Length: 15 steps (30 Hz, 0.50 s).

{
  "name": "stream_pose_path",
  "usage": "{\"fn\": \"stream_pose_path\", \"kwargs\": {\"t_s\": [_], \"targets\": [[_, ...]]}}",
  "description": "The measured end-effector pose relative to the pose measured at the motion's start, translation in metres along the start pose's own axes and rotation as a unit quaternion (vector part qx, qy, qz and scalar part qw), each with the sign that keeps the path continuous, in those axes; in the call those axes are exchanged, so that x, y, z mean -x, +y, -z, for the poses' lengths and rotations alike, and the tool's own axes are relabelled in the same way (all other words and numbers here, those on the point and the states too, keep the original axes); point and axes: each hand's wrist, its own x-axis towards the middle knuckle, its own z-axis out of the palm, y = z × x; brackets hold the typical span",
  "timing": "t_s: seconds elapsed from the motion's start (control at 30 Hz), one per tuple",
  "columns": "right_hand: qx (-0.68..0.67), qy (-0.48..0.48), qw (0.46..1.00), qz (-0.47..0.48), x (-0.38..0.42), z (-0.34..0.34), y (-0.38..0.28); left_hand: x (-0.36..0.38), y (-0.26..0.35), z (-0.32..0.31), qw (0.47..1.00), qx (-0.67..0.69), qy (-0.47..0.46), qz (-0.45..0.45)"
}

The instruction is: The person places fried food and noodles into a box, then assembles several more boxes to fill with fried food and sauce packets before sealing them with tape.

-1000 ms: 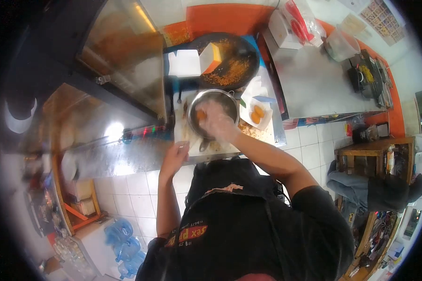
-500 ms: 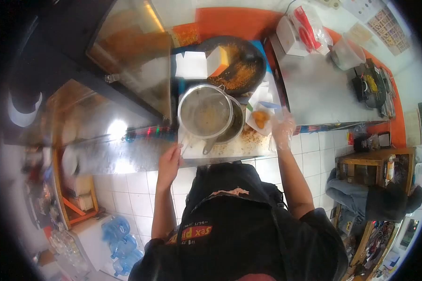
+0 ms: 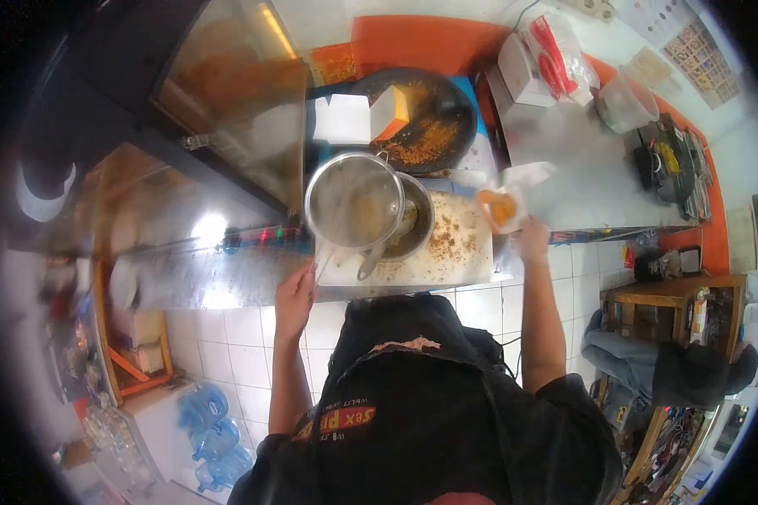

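My left hand (image 3: 295, 295) is closed around the thin handle of a round mesh strainer (image 3: 354, 202). The strainer overlaps the left part of a metal pot (image 3: 419, 227), whose grey handle points down toward me. My right hand (image 3: 532, 240), in a clear plastic glove and blurred, grips the near edge of an open white paper box (image 3: 514, 220). Orange-brown fried pieces (image 3: 501, 208) lie in that box. Brown crumbs (image 3: 451, 240) cover the white board between the pot and the box.
Behind the pot is a black wok (image 3: 446, 118) with crumbs, and two white boxes (image 3: 345, 118) beside and over it. A metal counter (image 3: 564, 160) at right bears a clear tub (image 3: 627, 101) and a red-white bag (image 3: 552, 63). A person (image 3: 665, 362) is at far right.
My right hand has lifted the paper box off the board and moved it right, over the counter's edge. The strainer and my left hand have shifted slightly left. The blue-handled tool is no longer distinct.
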Motion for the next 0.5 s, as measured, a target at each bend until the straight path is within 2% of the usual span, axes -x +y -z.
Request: {"fn": "stream_pose_path", "kwargs": {"t_s": [0.13, 0.17, 0.23, 0.27, 0.33, 0.4, 0.47, 0.5], "targets": [[0.128, -0.141, 0.972, -0.138, -0.018, 0.010, 0.061, -0.003, -0.008, -0.005, 1.000, -0.027, 0.006, -0.002], [0.128, -0.140, 0.973, -0.135, -0.023, -0.004, 0.089, -0.004, -0.010, -0.007, 1.000, -0.017, 0.007, -0.001], [0.172, -0.234, 0.928, -0.234, -0.032, -0.038, 0.134, 0.000, 0.003, -0.016, 1.000, -0.012, 0.000, -0.012], [0.171, -0.232, 0.929, -0.231, -0.036, -0.034, 0.133, 0.001, 0.008, -0.022, 1.000, -0.008, -0.009, -0.022], [0.162, -0.226, 0.911, -0.306, -0.044, -0.020, 0.129, 0.000, 0.012, -0.033, 1.000, 0.009, -0.007, -0.005], [0.136, -0.193, 0.924, -0.302, -0.045, -0.013, 0.121, -0.002, 0.011, -0.041, 1.000, 0.024, -0.005, 0.009], [0.109, -0.158, 0.934, -0.302, -0.044, 0.006, 0.093, -0.012, 0.004, -0.051, 0.997, 0.078, -0.006, -0.004], [0.124, -0.143, 0.927, -0.325, -0.042, 0.026, 0.058, -0.015, 0.011, -0.057, 0.997, 0.077, -0.006, -0.008]]}}
